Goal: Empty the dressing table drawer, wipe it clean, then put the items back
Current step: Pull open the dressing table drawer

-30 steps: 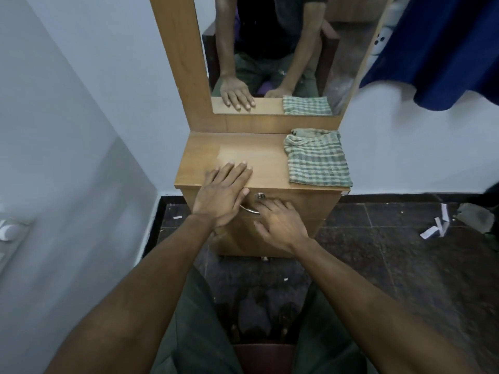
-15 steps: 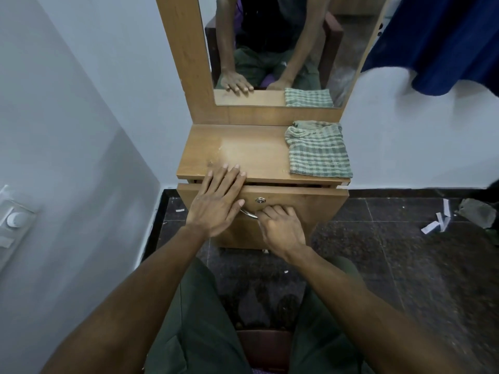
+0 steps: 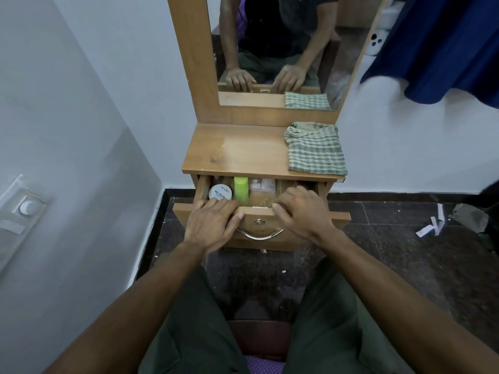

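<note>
Two hands' fingers (image 3: 229, 205) curl over the open drawer (image 3: 256, 210) front; checked cloth (image 3: 314, 149) on tabletop (image 3: 237, 149).

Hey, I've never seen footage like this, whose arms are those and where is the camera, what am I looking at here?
There is no machine here. A person wears one wide-angle camera on the head, looking forward and down, so the arms are the wearer's own.

They sit facing a small wooden dressing table with a mirror, which reflects them.

The drawer is pulled partly open. The left hand and the right hand both grip its front edge.

Inside the drawer are a round white tub labelled nail polish, a bright green bottle and some small boxes further back.

A folded green checked cloth lies on the tabletop's right side, probably for wiping.
</note>
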